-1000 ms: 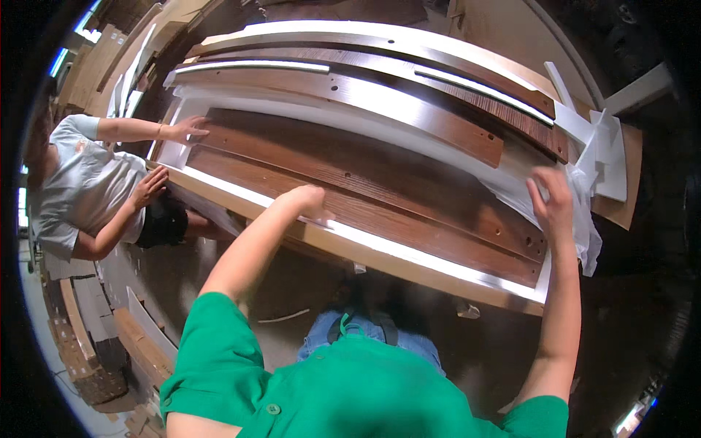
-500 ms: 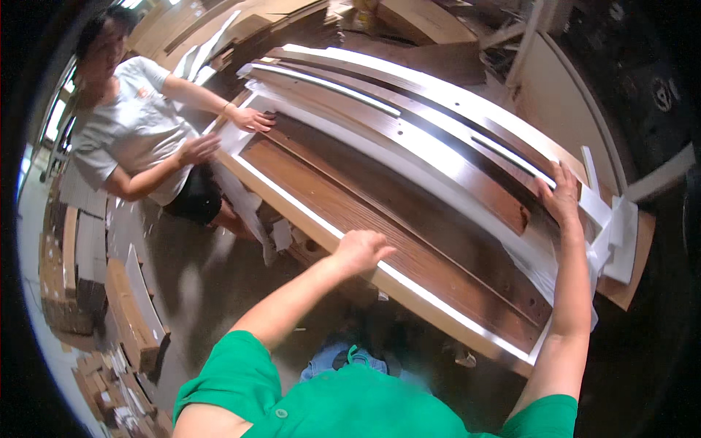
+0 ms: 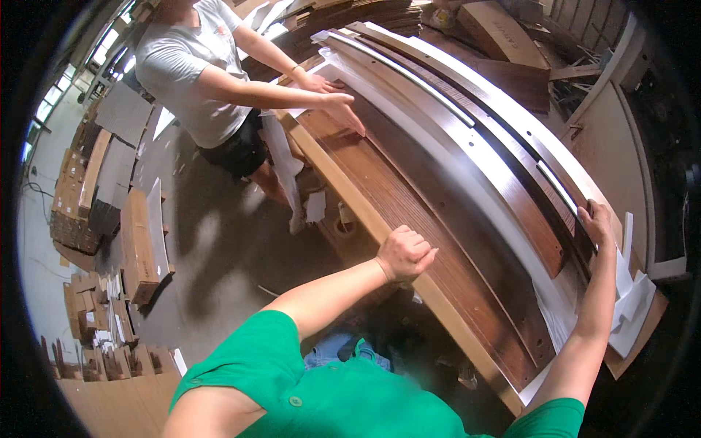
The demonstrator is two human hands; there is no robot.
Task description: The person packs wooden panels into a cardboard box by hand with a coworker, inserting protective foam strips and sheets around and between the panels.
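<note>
A long open carton (image 3: 456,321) lies diagonally in front of me, with dark brown wood-grain boards (image 3: 409,193) inside it. My left hand (image 3: 407,253) is closed in a fist over its near rim; the palm is hidden, so what it may hold does not show. Long boards with glossy pale edges (image 3: 504,157) stand along the far side, with white foam strips (image 3: 558,186) on them. My right hand (image 3: 597,223) curls its fingers around the near right end of the outermost board. White foam pieces (image 3: 634,310) lie beside my right forearm.
Across the carton's far left end, a co-worker (image 3: 193,80) in a grey T-shirt reaches in with both hands over the brown board. Stacked cartons (image 3: 87,190) line the left side. Flattened cardboard (image 3: 504,33) is piled behind. A pale panel (image 3: 628,160) stands at right.
The view has shifted, so the carton sits more steeply. The co-worker's nearer hand has come in over the brown board. My right fingers, spread earlier, now curl around the board's end.
</note>
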